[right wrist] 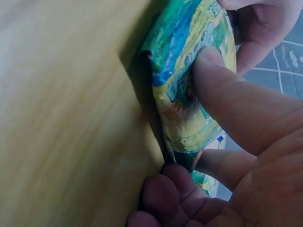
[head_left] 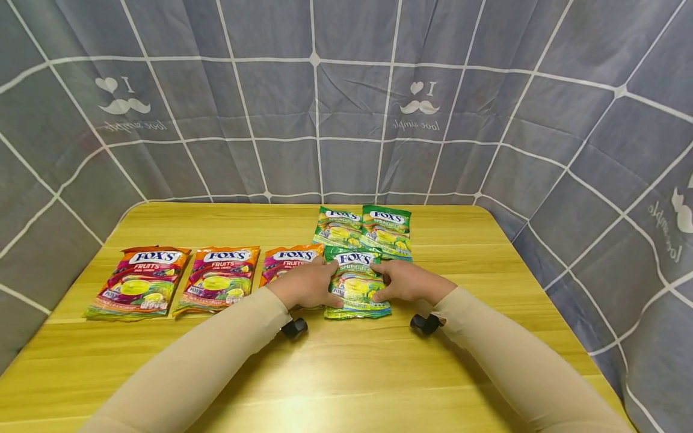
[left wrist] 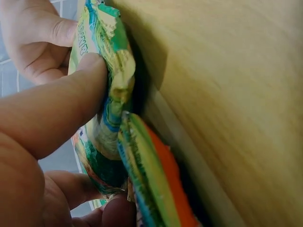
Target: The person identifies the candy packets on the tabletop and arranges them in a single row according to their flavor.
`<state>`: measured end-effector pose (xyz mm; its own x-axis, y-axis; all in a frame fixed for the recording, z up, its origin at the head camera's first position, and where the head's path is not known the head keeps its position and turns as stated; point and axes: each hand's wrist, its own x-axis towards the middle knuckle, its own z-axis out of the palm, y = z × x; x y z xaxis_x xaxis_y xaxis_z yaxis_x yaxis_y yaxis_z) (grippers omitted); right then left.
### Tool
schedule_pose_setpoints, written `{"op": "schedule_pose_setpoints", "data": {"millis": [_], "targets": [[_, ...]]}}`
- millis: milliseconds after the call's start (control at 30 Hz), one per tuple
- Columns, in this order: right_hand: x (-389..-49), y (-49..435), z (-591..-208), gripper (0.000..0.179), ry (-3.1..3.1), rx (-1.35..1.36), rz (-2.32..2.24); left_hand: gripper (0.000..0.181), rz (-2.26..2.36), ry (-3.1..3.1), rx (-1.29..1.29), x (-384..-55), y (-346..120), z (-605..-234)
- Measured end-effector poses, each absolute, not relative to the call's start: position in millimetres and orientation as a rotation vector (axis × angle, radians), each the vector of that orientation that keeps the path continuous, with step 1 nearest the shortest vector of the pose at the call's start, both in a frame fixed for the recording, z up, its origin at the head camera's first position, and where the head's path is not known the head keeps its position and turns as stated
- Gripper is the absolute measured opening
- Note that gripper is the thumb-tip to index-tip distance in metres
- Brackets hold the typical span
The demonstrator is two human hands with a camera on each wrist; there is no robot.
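A green bag of Fox's candy [head_left: 355, 285] is held at the middle of the table by both hands, one on each side. The left hand [head_left: 310, 285] grips its left edge, thumb on the printed front; the left wrist view shows the thumb [left wrist: 90, 71] pressing the bag and other fingers bent near its edge. At the right edge, the right hand [head_left: 409, 281] pinches it, its thumb [right wrist: 210, 61] on the front and fingers [right wrist: 161, 194] curled at the edge. An orange-and-purple Fox's bag [head_left: 288, 258] lies beside the left hand, partly hidden by it.
Two more green bags, one left [head_left: 340, 227] and one right [head_left: 387, 228], lie just behind the held one. Two orange-and-purple bags [head_left: 142, 281] [head_left: 221, 276] lie to the left on the wooden table [head_left: 346, 373]. A grey checked curtain [head_left: 281, 108] surrounds the table's back and sides.
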<state>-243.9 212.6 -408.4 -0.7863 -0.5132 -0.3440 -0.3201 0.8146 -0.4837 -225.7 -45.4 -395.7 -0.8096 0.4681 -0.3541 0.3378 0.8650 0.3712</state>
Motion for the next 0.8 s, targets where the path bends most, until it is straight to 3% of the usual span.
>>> {"op": "schedule_pose_setpoints", "data": {"millis": [800], "targets": [[-245.4,211.3,-406.9,0.084,2.52,-0.644,-0.503,0.094,0.331,2.63,0.627,-226.5,-41.2,-394.8]]}}
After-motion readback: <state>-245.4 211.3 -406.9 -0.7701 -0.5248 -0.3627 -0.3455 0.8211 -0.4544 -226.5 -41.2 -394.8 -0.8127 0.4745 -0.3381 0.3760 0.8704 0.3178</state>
